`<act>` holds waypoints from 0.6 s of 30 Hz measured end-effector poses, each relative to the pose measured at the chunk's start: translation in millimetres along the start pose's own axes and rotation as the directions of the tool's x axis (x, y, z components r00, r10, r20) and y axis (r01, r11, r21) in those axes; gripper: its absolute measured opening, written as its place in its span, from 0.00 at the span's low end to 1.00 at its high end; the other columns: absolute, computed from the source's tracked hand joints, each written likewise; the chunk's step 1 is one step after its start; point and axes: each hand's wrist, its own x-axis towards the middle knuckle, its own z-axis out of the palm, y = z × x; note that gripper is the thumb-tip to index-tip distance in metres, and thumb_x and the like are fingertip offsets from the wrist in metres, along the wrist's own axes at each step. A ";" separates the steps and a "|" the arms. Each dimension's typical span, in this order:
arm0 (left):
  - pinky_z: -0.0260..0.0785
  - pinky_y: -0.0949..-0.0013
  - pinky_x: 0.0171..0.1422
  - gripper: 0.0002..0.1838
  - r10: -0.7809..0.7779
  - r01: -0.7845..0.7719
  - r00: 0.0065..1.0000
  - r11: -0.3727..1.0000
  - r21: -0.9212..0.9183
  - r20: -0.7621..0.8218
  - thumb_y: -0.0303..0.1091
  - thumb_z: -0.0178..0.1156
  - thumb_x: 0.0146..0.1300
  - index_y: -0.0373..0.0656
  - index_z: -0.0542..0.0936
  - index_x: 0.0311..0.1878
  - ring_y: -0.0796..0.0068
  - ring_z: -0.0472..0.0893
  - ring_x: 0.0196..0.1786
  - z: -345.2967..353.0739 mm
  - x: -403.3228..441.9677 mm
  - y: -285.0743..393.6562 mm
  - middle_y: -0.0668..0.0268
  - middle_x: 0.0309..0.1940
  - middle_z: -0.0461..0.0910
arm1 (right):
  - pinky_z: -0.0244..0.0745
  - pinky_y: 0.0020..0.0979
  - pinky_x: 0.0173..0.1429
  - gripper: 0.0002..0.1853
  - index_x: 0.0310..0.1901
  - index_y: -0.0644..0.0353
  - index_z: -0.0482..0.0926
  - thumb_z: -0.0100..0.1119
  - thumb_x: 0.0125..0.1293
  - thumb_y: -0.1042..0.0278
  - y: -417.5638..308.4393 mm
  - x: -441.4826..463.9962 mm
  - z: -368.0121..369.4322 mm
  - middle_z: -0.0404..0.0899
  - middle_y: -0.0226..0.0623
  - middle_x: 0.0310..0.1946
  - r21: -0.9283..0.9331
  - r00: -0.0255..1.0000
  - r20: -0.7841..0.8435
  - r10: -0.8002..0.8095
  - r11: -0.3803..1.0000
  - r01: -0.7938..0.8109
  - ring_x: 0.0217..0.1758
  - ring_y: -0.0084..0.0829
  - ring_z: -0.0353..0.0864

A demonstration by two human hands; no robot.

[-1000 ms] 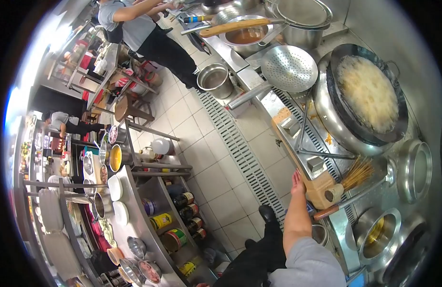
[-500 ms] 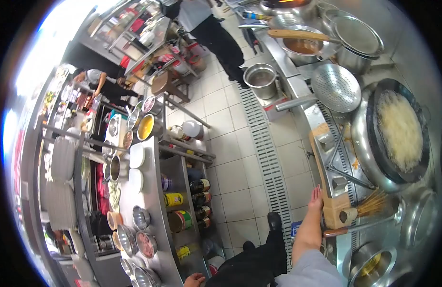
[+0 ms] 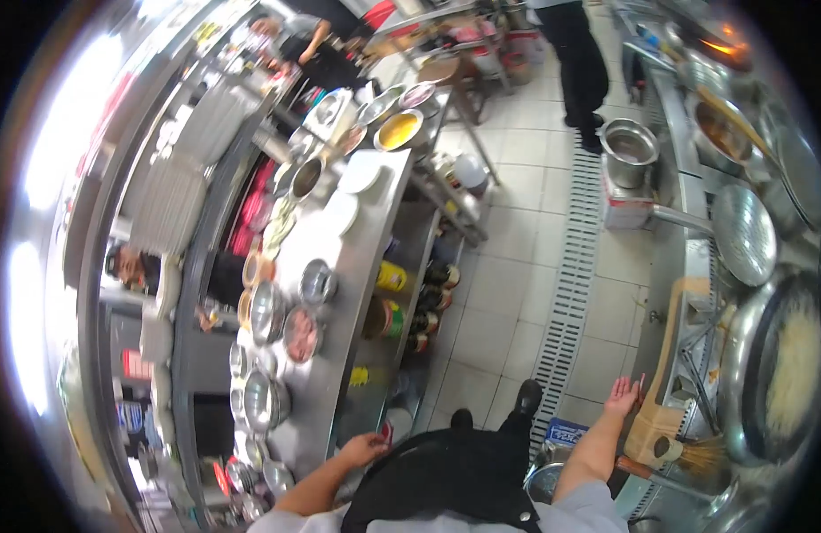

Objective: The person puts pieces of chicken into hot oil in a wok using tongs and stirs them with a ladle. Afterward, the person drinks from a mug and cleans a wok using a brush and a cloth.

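My right hand (image 3: 622, 396) is held out palm up beside the stove's front edge, fingers extended, with nothing in it. Nearest to it are a wooden board (image 3: 656, 425) along the stove edge, a bamboo wok brush (image 3: 700, 456) and a long-handled ladle (image 3: 663, 480). My left hand (image 3: 365, 449) hangs by the steel counter (image 3: 361, 293), its fingers loosely bent and no object visible in them. Behind the board, a black wok (image 3: 755, 400) holds pale, foamy contents. A perforated strainer (image 3: 744, 234) rests farther along the stove.
On the counter stand white plates (image 3: 342, 214), a bowl of pinkish meat (image 3: 302, 335) and a bowl of yellow liquid (image 3: 399, 131). Bottles (image 3: 439, 274) fill the shelf below. A floor drain grate (image 3: 566, 306) runs ahead toward a metal pot (image 3: 630, 153). Another person (image 3: 577, 67) stands beyond.
My view has swung left, so the counter shows more fully and the stove sits farther right. My left forearm has come into view. My right hand stays held out, empty.
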 end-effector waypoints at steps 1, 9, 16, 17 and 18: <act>0.76 0.58 0.64 0.28 -0.015 0.015 1.000 0.998 -0.056 -0.004 0.54 0.67 0.68 0.41 0.83 0.60 0.53 0.86 0.58 1.9 -2.6 11.9 0.50 0.54 0.87 | 0.79 0.40 0.69 0.26 0.71 0.49 0.73 0.61 0.76 0.55 15.1 4.6 -8.8 0.80 0.40 0.59 -0.108 0.998 0.015 0.059 0.993 -0.057 0.62 0.36 0.80; 0.76 0.64 0.64 0.26 0.176 0.037 0.967 0.618 -0.785 0.185 0.50 0.61 0.77 0.42 0.76 0.68 0.71 0.83 0.59 16.1 42.5 109.4 0.62 0.59 0.81 | 0.84 0.37 0.55 0.20 0.62 0.59 0.75 0.64 0.75 0.60 109.7 -227.9 59.3 0.86 0.41 0.51 -0.696 0.743 0.568 0.354 0.688 0.204 0.51 0.33 0.85; 0.73 0.57 0.68 0.28 0.683 0.024 0.724 0.109 -0.994 0.092 0.54 0.45 0.83 0.39 0.74 0.69 0.65 0.80 0.63 19.7 13.2 182.6 0.60 0.61 0.80 | 0.80 0.36 0.62 0.25 0.69 0.63 0.75 0.58 0.75 0.60 81.8 -510.4 124.7 0.84 0.49 0.60 0.202 -0.280 0.950 0.139 0.410 0.890 0.56 0.39 0.86; 0.72 0.57 0.69 0.28 0.762 0.013 0.646 0.046 -0.999 0.043 0.53 0.43 0.84 0.40 0.74 0.69 0.65 0.79 0.64 11.2 -3.7 184.1 0.59 0.62 0.80 | 0.80 0.37 0.61 0.26 0.68 0.64 0.75 0.57 0.75 0.58 80.4 -522.9 124.7 0.83 0.50 0.60 0.406 -0.441 0.892 0.096 0.258 0.877 0.55 0.41 0.86; 0.70 0.58 0.71 0.28 0.723 0.007 0.689 0.067 -0.998 0.053 0.55 0.43 0.84 0.41 0.73 0.69 0.66 0.77 0.66 7.0 -15.9 179.3 0.61 0.64 0.78 | 0.81 0.37 0.59 0.26 0.67 0.63 0.76 0.57 0.74 0.57 81.7 -531.5 120.7 0.84 0.50 0.59 0.338 -0.394 0.913 0.105 0.346 0.875 0.53 0.41 0.87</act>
